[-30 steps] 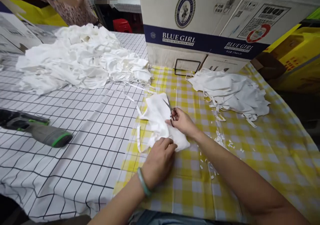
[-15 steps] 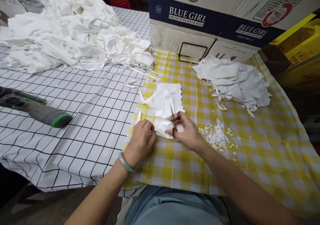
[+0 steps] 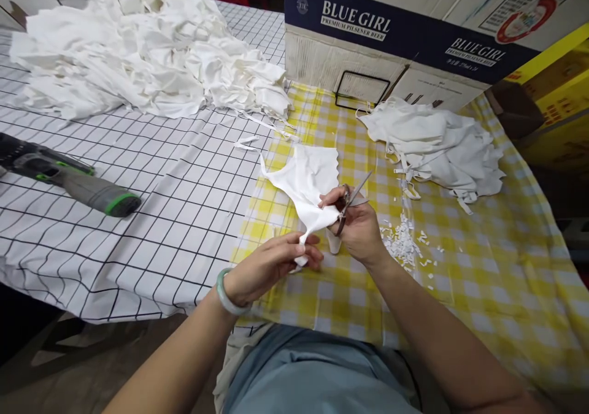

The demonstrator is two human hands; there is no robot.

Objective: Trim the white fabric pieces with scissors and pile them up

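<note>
Left hand: fingers pinching the lower end of one white cloth piece. Right hand: fingers closed around scissors, blades parted, thumb on the cloth. Cloth piece: in front of the BLUE GIRL carton, apart from it. White clippings: in front of the carton, well apart. Smaller white pile: near the carton's front. Larger white heap: left of the carton.
</note>
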